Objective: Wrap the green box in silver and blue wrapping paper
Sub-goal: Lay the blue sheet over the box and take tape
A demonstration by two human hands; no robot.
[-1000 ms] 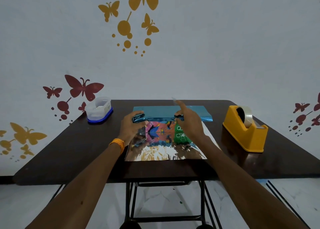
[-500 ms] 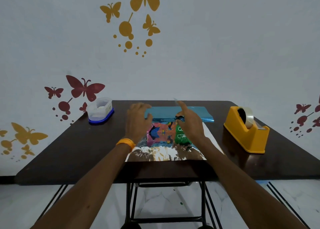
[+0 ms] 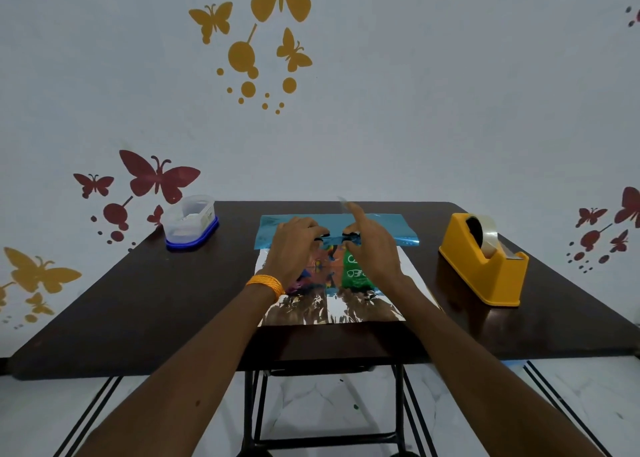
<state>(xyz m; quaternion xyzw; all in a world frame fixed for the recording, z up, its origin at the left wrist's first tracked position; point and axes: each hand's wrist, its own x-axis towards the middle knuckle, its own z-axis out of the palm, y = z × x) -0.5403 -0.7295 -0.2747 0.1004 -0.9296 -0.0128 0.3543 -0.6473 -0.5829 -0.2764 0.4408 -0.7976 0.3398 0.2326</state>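
The wrapping paper [image 3: 332, 309] lies silver side up in the middle of the table, and its far part [image 3: 391, 230] shows blue. On it stands the green box [image 3: 355, 273] with white print, partly hidden by my hands. My left hand [image 3: 294, 249] lies over the box's left part, fingers curled onto the blue paper edge. My right hand [image 3: 372, 252] holds the same edge with thumb and lower fingers. Its index finger points up with a clear strip of tape [image 3: 343, 202] stuck to the tip.
A yellow tape dispenser [image 3: 485, 269] stands on the right of the dark table [image 3: 156, 301]. A clear plastic container with a blue lid [image 3: 190, 221] sits upside down at the far left corner. The wall with butterfly stickers is right behind the table.
My left hand let the crumpled blue edge go, opened flat, then came down on the box and closed on the blue edge. The right hand stayed with its taped finger raised.
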